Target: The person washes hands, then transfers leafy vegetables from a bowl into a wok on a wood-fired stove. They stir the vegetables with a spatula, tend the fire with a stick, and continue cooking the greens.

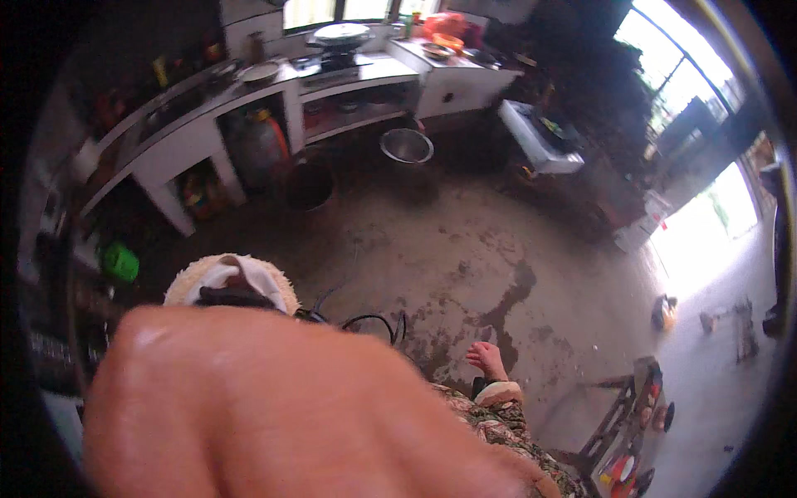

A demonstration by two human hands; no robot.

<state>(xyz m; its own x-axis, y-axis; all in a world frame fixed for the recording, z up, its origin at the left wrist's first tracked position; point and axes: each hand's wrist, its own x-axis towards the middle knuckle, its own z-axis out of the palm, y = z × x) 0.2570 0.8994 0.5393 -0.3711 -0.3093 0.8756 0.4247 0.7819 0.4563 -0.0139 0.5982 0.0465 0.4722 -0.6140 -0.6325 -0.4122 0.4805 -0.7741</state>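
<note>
My left hand (280, 404) is very close to the camera, large and blurred, and fills the lower left. Its fingers are not clearly visible, so what it touches cannot be told. Behind it shows a fluffy cream cuff (277, 277) with a dark band. Lower down in the middle, my right hand (487, 360) hangs over the floor with its fingers loosely bent and nothing seen in them. A patterned sleeve (507, 417) with a cream cuff covers that arm. Black cables (373, 317) loop between the two hands.
White-topped counters (358, 81) line the far wall, bearing a lidded pot (341, 36). A metal basin (406, 147) and a dark bucket (309, 185) stand before them. Wet patches (514, 295) mark the concrete floor. At lower right is a wooden chair or stool (607, 429).
</note>
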